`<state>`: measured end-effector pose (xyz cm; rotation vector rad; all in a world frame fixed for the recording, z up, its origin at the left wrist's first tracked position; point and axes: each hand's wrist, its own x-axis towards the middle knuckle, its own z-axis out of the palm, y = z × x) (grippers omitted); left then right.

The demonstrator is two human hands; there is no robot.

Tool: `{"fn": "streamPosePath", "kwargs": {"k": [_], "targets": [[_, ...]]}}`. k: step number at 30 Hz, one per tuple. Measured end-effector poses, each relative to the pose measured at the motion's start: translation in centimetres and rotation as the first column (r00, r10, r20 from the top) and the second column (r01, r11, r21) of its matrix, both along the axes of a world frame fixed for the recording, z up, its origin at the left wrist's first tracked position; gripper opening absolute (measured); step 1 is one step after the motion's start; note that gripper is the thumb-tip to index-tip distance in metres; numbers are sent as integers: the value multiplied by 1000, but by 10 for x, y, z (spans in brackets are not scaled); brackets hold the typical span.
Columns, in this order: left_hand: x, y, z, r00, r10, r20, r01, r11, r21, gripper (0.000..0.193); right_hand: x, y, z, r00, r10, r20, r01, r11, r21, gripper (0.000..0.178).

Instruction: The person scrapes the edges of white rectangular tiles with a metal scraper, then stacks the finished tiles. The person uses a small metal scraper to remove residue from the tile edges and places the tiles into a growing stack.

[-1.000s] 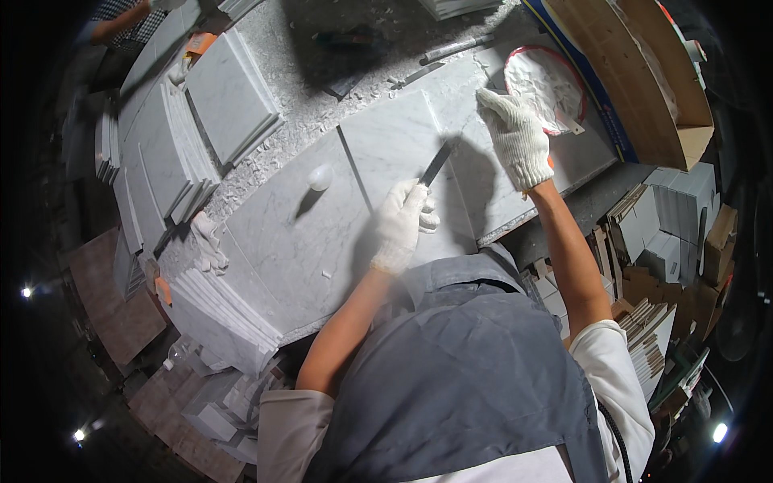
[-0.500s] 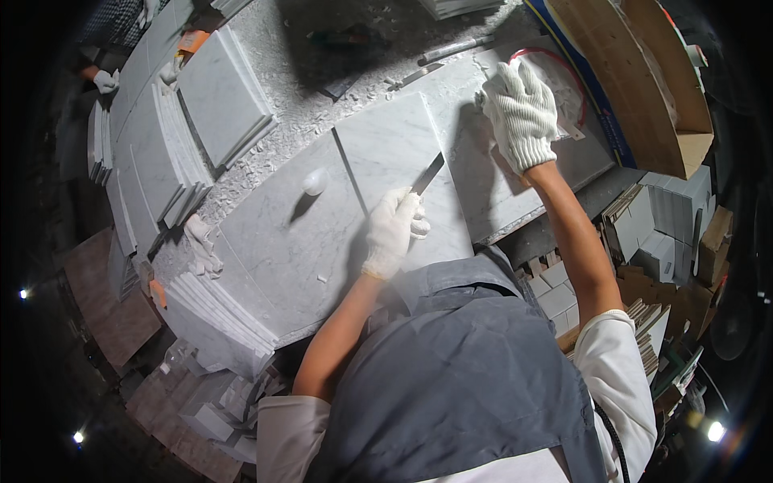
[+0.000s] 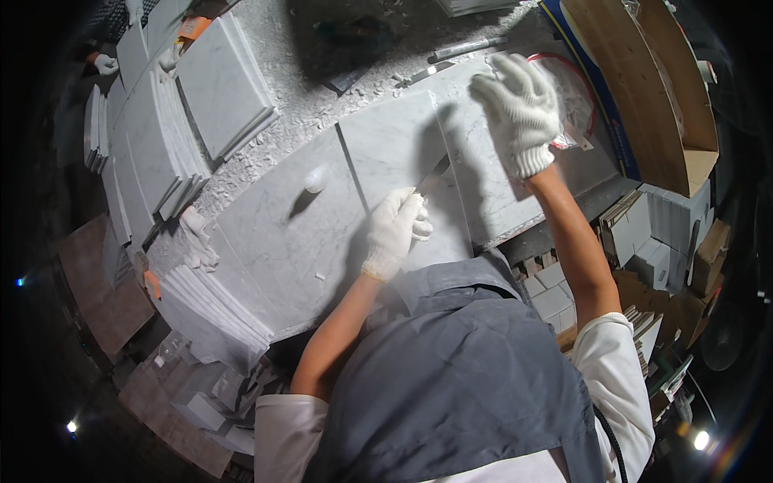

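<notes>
My left hand [image 3: 392, 233], in a white glove, grips a narrow flat metal blade [image 3: 435, 173] that points up and away over a pale grey-veined marble tile [image 3: 394, 129]. Its handle is hidden in my fist. My right hand [image 3: 522, 101], in a ribbed white knit glove, is raised over the tile to the right with its fingers apart and nothing visible in them. Beside it lies a clear plastic bag [image 3: 573, 105] with a red edge. A small white rounded lump [image 3: 316, 179] rests on the left tile, casting a shadow.
Stacked tiles [image 3: 221, 88] stand at the far left, with more tiles [image 3: 213, 314] at the near left. A cardboard box [image 3: 644, 88] borders the right side. White chips [image 3: 266, 153] litter the bench behind the tiles. Another person's gloved hand [image 3: 105, 63] shows at the far left.
My right hand has lifted and its fingers have spread apart, away from the red-edged bag. The left hand stays in nearly the same place, with the blade turned slightly.
</notes>
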<state>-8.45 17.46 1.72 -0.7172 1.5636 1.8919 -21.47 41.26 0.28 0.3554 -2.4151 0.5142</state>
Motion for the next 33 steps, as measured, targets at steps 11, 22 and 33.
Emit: {"fn": "streamPosePath", "kwargs": {"k": [11, 22, 33], "targets": [[23, -22, -8, 992, -125, 15, 125, 992, -28, 31, 12, -41, -1, 737, 223, 638, -423, 889, 177, 21], [25, -13, -13, 981, -188, 39, 191, 978, -80, 23, 15, -82, 13, 612, -7, 791, -95, 992, 83, 17], [23, -11, -5, 943, -333, -18, 317, 910, -267, 24, 8, -75, 9, 755, 178, 631, -340, 930, 143, 22]]}}
